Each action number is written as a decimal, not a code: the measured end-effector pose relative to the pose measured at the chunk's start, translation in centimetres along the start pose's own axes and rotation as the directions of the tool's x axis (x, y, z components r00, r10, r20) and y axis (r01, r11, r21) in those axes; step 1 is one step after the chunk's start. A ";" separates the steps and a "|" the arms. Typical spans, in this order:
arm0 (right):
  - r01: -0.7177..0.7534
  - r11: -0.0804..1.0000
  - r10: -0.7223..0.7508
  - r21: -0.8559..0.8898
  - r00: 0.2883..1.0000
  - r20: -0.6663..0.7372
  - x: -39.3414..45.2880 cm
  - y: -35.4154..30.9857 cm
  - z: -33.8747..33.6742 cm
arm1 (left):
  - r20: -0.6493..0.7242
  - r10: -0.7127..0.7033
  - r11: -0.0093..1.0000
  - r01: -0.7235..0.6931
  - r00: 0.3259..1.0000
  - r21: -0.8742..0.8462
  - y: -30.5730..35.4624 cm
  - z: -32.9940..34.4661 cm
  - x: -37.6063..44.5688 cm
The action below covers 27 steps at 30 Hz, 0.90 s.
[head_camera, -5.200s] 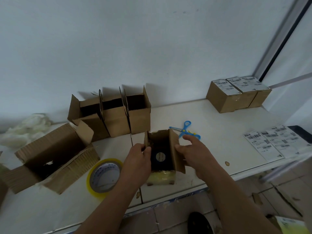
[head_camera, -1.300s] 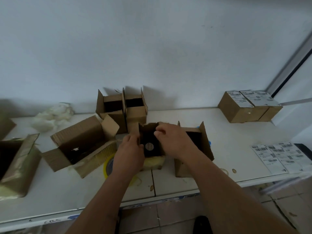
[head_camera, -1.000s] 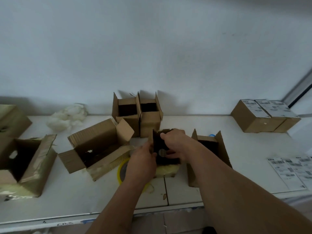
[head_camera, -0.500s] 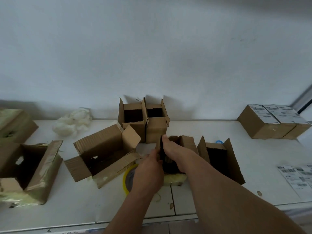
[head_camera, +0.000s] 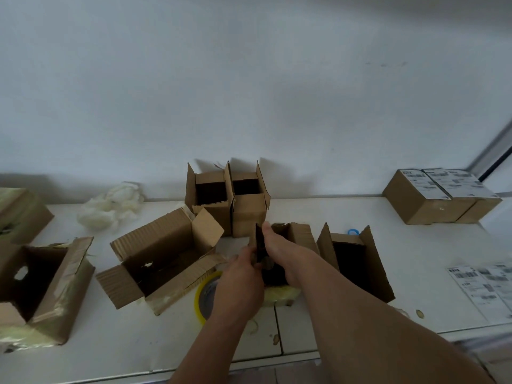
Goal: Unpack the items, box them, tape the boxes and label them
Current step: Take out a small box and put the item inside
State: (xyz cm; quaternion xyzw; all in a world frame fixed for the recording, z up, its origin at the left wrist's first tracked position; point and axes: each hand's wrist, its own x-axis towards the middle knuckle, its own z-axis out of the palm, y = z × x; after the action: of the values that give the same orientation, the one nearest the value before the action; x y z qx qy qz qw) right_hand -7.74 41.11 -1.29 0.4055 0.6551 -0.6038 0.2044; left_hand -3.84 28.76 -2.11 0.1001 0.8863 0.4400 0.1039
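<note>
- Corrugated brown cardboard everywhere on this white surface [head_camera: 415, 245], and dead centre stands the small open brown cardboard box [head_camera: 297, 236] with yellowish tape round its base, mouth facing up, flaps raised.
- Left hand [head_camera: 241, 275] grips the box's near-left flap from outside, fingers curled on the cardboard edge.
- Right hand [head_camera: 279, 250] reaches down into the box mouth, fingers straight and pressed flat along the dark flat item [head_camera: 260, 245]; that item stands on edge, long axis upright, thin edge toward the camera.
- The two hands sit close together, touching at the flap.
- Just right of it, a second open brown box [head_camera: 357, 261], dark inside, flaps splayed outward.
- Behind, two upright open boxes [head_camera: 230, 198] stand side by side against the wall.
- Left of centre, a larger ribbed cardboard carton [head_camera: 163, 253] lies on its side, mouth toward the camera.
- A yellow-rimmed tape roll [head_camera: 203, 295] lies flat beneath the left wrist.
- Far right, sealed boxes with white labels [head_camera: 440, 195]; loose label sheets [head_camera: 484, 286] at the edge.
- Crumpled white wadding [head_camera: 110, 206] near the wall.
</note>
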 end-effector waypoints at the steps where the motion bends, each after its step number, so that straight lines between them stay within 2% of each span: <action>1: -0.003 1.000 0.003 -0.009 1.000 -0.003 0.1 0.0 0.0 | 0.000 -0.002 1.000 0.002 1.000 0.001 0.0 0.0 0.0; 5: 0.003 0.999 -0.003 -0.038 1.000 -0.015 0.4 0.0 0.2 | -0.001 -0.004 1.000 0.004 1.000 -0.003 0.1 -0.1 0.2; 14: 0.032 0.981 -0.060 -0.190 0.987 -0.147 2.6 0.4 1.5 | 0.000 -0.010 1.000 0.010 1.000 -0.006 0.0 -0.4 0.2; 18: 0.018 0.985 -0.036 -0.171 0.994 -0.106 0.7 0.0 1.3 | 0.016 -0.014 1.000 0.015 1.000 -0.026 0.2 -0.4 0.2; 20: 0.064 0.982 -0.080 -0.175 0.993 -0.086 -0.4 -0.3 1.1 | 0.015 -0.011 1.000 0.012 1.000 -0.020 0.2 -0.4 0.2; 22: 0.119 0.959 -0.146 -0.256 0.985 -0.089 -1.6 -0.6 0.7 | 0.008 -0.010 1.000 0.010 1.000 -0.009 0.2 -0.4 0.2; 27: 0.102 0.850 -0.188 -0.517 0.975 -0.117 -3.5 -0.5 0.4 | 0.000 -0.005 1.000 0.005 1.000 0.015 0.3 -0.4 0.1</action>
State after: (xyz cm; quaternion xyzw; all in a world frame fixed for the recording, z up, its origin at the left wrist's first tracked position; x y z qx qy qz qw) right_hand -6.20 39.77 1.62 0.3345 0.8342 -0.3886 0.2033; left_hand -4.01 28.70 -1.63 0.0987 0.8899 0.4329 0.1045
